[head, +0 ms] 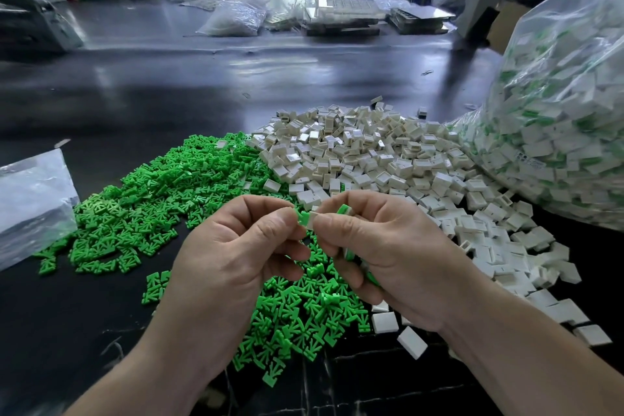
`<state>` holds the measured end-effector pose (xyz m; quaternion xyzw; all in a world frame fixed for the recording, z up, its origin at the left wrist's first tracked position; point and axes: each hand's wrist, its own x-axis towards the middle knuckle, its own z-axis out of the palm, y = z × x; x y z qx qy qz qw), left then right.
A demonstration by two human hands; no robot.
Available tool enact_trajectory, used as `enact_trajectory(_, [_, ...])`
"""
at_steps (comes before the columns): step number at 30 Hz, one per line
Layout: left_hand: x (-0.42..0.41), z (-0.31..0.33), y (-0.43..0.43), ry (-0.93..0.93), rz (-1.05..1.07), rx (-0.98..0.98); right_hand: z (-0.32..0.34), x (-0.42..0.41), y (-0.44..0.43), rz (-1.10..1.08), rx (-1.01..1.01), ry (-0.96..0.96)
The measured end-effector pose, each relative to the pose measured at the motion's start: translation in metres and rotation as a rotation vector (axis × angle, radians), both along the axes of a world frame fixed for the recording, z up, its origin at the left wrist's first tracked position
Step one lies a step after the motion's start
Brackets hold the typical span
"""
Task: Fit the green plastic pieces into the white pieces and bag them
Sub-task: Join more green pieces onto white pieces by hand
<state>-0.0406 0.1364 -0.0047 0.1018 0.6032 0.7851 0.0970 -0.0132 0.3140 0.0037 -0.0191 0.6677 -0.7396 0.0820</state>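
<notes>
left hand (236, 246): grip pinched on a green piece (301, 218), thumb and forefinger, held up over the piles
right hand (381, 246): grip pinching a white piece (312, 217) right against that green one, with a few more pieces tucked in its curled fingers
green pile (152, 199): spread on the counter (169, 94), left of and under both hands
white pile (371, 152): just right of the green, edges mixing
big bag (557, 111): far right, clear, stuffed with white-and-green pieces, touching the white pile
small bag (30, 203): left edge, beside the green pile
</notes>
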Motion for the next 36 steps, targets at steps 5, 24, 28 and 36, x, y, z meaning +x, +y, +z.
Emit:
enact_trajectory(5, [0.001,-0.001,0.001,0.069,0.039,-0.054,-0.001,0.002,0.0,-0.022,0.051,0.059])
enact_trajectory(24, [0.01,0.001,0.003,0.14,0.03,-0.133,0.003,0.007,-0.007,-0.011,0.064,0.068])
enact_trajectory(28, [0.005,0.004,0.0,0.007,-0.048,-0.096,0.006,0.008,-0.005,0.009,0.187,0.094])
enact_trajectory(36, [0.0,0.01,-0.006,-0.121,-0.227,-0.118,0.014,0.009,0.002,0.096,0.352,0.045])
